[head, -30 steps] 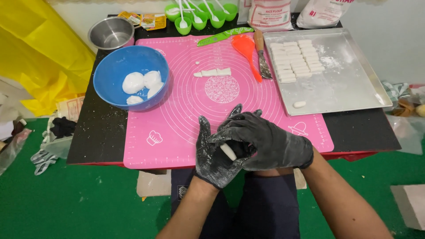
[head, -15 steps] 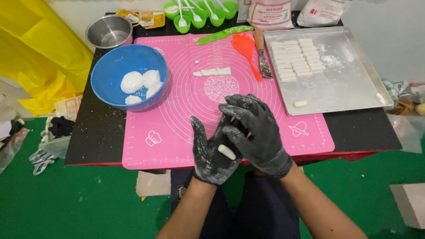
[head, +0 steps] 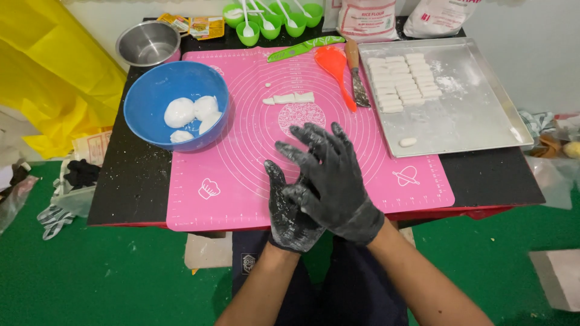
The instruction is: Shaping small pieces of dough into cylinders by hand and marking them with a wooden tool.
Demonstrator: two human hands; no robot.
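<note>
Both my hands wear black gloves dusted with flour, over the near edge of a pink silicone mat (head: 241, 163). My left hand (head: 289, 211) lies palm up, and my right hand (head: 331, 172) lies flat across it with fingers spread. The small white dough piece pressed between the palms is hidden in this view. A short row of cut dough pieces (head: 293, 98) lies mid-mat. A blue bowl (head: 140, 90) with dough lumps (head: 181, 112) stands at the left. On a metal tray (head: 483, 121) at the right are rows of dough pieces (head: 402, 78) and one rolled piece (head: 408, 142).
An orange spatula (head: 334, 63), a wooden-handled scraper (head: 357, 78) and a green plastic knife (head: 305, 47) lie at the mat's far edge. Behind stand a steel pot (head: 148, 42), green cups with spoons (head: 266, 21) and flour bags (head: 368, 18). Yellow sheeting (head: 54, 78) hangs left.
My right hand has slid forward across the left palm, from clasping it sideways to lying flat with fingers pointing away. The white dough piece seen between the palms is now covered.
</note>
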